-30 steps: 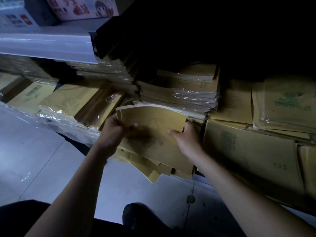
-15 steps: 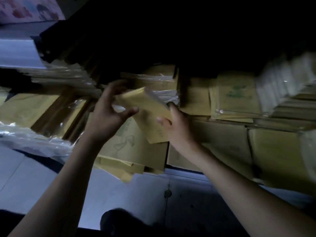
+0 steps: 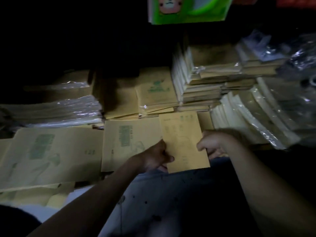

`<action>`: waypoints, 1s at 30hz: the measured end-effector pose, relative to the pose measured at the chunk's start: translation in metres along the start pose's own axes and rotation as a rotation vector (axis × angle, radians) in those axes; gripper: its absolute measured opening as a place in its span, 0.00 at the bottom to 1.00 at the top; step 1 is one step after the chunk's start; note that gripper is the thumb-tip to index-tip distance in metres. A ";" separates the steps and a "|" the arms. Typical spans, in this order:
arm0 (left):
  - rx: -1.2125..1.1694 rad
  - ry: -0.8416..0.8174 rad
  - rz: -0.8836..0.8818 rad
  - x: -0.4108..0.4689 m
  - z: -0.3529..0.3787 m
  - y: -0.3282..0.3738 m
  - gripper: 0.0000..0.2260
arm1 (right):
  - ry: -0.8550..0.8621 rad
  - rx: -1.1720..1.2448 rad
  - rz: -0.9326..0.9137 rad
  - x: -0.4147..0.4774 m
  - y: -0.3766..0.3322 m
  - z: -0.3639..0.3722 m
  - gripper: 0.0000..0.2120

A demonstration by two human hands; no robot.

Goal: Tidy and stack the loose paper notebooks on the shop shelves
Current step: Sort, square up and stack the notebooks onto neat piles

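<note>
Hands [image 3: 158,155] [image 3: 212,145] pinching notebook [image 3: 183,141] edges, arms outstretched

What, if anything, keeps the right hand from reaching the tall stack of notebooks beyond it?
Probably yes, it can reach. The stack sits beyond the right hand with nothing standing between them, but that hand and the left hand both grip a notebook, so it must let go first.

Left forearm [image 3: 102,194] and right forearm [image 3: 256,177] shown bare, left hand [image 3: 154,156] and right hand [image 3: 214,144] uncovered, dark garment [image 3: 15,218] glimpsed lower left.
</note>
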State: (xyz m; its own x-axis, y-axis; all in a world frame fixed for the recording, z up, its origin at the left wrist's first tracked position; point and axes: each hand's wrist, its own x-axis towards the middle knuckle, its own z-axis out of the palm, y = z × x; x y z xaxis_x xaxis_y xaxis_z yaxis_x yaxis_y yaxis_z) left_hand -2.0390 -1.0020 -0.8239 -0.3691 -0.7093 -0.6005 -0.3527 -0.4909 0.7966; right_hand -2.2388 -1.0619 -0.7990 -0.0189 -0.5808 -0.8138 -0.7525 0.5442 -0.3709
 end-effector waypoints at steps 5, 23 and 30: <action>0.084 0.252 0.086 0.057 0.041 0.022 0.17 | 0.649 -0.207 0.012 0.020 0.021 -0.009 0.23; 0.685 0.526 0.290 0.053 0.035 0.036 0.15 | 0.691 -0.600 -0.105 0.005 -0.025 0.023 0.15; 0.915 1.018 -0.028 -0.048 -0.109 0.004 0.11 | 0.511 -0.328 -0.664 -0.014 -0.130 0.107 0.14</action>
State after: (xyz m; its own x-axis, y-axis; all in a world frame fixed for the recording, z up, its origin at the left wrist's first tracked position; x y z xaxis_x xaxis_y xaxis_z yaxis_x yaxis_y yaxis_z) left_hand -1.9289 -1.0255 -0.7842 0.2970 -0.9547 0.0173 -0.9332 -0.2864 0.2169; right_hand -2.0703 -1.0598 -0.7871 0.2554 -0.9551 -0.1500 -0.8616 -0.1544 -0.4835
